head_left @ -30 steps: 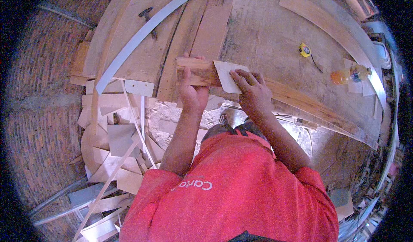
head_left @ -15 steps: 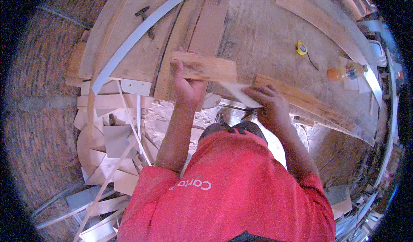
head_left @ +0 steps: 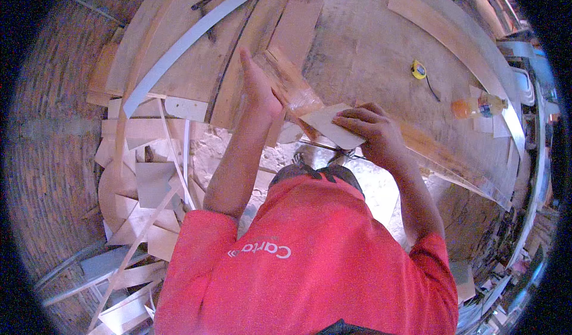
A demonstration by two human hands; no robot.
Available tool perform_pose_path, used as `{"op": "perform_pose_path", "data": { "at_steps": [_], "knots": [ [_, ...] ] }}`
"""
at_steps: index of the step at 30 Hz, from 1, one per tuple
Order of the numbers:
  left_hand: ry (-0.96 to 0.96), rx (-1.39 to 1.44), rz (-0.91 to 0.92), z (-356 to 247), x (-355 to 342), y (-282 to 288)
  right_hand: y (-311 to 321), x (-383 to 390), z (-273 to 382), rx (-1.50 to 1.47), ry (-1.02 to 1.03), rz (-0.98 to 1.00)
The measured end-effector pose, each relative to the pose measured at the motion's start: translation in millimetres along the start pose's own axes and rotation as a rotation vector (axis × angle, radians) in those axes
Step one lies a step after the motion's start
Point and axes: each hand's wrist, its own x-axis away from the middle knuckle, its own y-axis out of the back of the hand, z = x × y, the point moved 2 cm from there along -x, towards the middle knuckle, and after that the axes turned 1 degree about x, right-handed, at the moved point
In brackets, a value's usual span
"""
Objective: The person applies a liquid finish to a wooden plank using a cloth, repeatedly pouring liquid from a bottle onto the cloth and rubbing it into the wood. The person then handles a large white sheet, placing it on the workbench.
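Observation:
My left hand (head_left: 257, 88) grips a short wooden block (head_left: 292, 85) and holds it tilted above the workbench (head_left: 357, 43). My right hand (head_left: 372, 132) is closed on a folded sheet of sandpaper (head_left: 329, 125) pressed against the block's lower end. Both hands are over the near edge of the bench, in front of my red shirt.
A yellow tape measure (head_left: 419, 69) and an orange drink bottle (head_left: 479, 106) lie on the bench to the right. A long white strip (head_left: 196, 34) and wooden planks (head_left: 453, 31) lie across the bench. Offcuts of board (head_left: 143, 198) are piled on the floor at left.
The block lay flat across the bench under both hands. My left hand has lifted and turned it on end, and my right hand with the sandpaper has moved right and down.

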Motion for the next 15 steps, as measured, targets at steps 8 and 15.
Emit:
{"op": "perform_pose_path", "data": {
  "at_steps": [8,15],
  "knots": [
    [0.175,0.047,0.066,3,-1,-25,17,-16,-10,-0.005,-0.029,0.067],
    [0.059,0.117,0.068,11,-27,-14,37,27,-22,-0.059,-0.038,0.276]
  ]
}}
